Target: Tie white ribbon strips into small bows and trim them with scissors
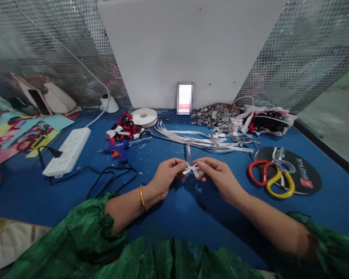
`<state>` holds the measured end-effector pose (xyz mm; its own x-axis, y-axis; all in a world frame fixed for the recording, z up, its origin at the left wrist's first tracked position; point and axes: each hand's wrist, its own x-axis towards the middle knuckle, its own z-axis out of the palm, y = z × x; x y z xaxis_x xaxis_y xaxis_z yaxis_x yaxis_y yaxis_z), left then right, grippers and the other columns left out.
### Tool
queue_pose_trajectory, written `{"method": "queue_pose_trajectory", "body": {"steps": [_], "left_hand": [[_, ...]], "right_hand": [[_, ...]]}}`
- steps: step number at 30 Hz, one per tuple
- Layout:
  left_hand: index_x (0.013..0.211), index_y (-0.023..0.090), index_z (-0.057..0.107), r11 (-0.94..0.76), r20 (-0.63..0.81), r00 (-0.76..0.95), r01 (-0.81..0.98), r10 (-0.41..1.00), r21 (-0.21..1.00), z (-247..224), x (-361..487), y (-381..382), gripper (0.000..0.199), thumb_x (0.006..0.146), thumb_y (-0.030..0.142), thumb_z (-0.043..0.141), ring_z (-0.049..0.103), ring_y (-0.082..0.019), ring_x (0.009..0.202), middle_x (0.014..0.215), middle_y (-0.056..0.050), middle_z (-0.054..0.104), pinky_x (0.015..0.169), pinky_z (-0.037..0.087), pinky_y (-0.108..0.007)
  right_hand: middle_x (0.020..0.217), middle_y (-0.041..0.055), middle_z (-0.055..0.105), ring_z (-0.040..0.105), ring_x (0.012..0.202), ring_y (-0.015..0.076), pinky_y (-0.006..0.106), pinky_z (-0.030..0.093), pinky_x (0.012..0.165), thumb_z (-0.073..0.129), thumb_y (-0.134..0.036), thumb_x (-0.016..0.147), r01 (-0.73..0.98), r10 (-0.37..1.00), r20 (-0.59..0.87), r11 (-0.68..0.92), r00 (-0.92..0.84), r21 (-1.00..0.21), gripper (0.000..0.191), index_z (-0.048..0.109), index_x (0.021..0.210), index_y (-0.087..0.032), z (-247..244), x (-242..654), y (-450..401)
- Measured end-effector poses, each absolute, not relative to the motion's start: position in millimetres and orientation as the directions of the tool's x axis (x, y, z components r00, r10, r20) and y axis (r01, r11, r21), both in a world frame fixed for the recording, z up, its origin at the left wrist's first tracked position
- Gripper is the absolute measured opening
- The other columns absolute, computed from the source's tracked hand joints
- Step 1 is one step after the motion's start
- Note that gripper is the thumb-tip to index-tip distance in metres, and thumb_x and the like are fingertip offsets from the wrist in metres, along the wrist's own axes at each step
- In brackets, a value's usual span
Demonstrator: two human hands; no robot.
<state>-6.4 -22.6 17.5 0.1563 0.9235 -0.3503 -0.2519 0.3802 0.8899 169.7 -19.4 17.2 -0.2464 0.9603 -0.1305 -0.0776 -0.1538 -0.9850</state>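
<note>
Between my two hands, above the blue table [174, 217], is a small white ribbon bow [191, 169]. My left hand [166, 176] pinches its left loop between thumb and fingers. On the other side my right hand [216, 174] grips the right loop, also with thumb and fingertips. The bow's short tails hang down in front. A pale ribbon strip [189, 152] runs away from behind the bow toward the back of the table. Long white ribbon strips [186, 137] lie spread beyond my hands.
At left are a power strip [68, 151], a blue glue gun [120, 150] and its looping cord. Red and black bows [125, 128] lie near a ribbon roll [144, 117]. Silver bows [218, 119] are heaped behind. Red-and-yellow-handled scissors [275, 174] rest on a black mat [305, 170] at right.
</note>
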Motion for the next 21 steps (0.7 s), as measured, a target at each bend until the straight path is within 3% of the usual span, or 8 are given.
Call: {"method": "queue_pose_trajectory", "body": {"steps": [6, 13, 21], "left_hand": [[0.071, 0.013, 0.067, 0.388, -0.358, 0.158, -0.257, 0.92, 0.885, 17.0, -6.2, -23.0, 0.027, 0.064, 0.036, 0.08, 0.058, -0.01, 0.062, 0.071, -0.004, 0.065, 0.06, 0.044, -0.022], [0.085, 0.013, 0.07, 0.405, -0.352, 0.224, -0.277, 0.909, 0.871, 18.6, -8.9, -21.7, 0.046, 0.072, 0.057, 0.067, 0.061, -0.013, 0.066, 0.081, -0.007, 0.067, 0.059, 0.045, -0.024], [0.072, 0.012, 0.07, 0.377, -0.359, 0.122, -0.2, 0.925, 0.904, 18.0, -4.3, -24.5, 0.028, 0.062, 0.036, 0.081, 0.056, -0.01, 0.056, 0.069, -0.006, 0.067, 0.057, 0.044, -0.023]], "right_hand": [[0.063, 0.0016, 0.063, 0.051, 0.057, 0.0112, 0.025, 0.037, 0.056, 0.07, -0.037, 0.077, -0.12, 0.952, -0.164, -0.201, -0.259, -0.972, 0.021, 0.07, 0.074, -0.016, 13.3, 171.1, -19.1], [0.058, 0.0005, 0.06, 0.048, 0.055, 0.0116, 0.026, 0.036, 0.056, 0.075, -0.036, 0.071, -0.142, 0.966, -0.173, -0.201, -0.19, -0.969, 0.02, 0.07, 0.068, -0.017, 14.6, 170.6, -17.3], [0.058, 0.0005, 0.061, 0.049, 0.056, 0.0108, 0.026, 0.036, 0.057, 0.073, -0.034, 0.073, -0.118, 0.97, -0.147, -0.171, -0.193, -0.978, 0.018, 0.07, 0.066, -0.017, 15.3, 170.5, -18.2]]}}
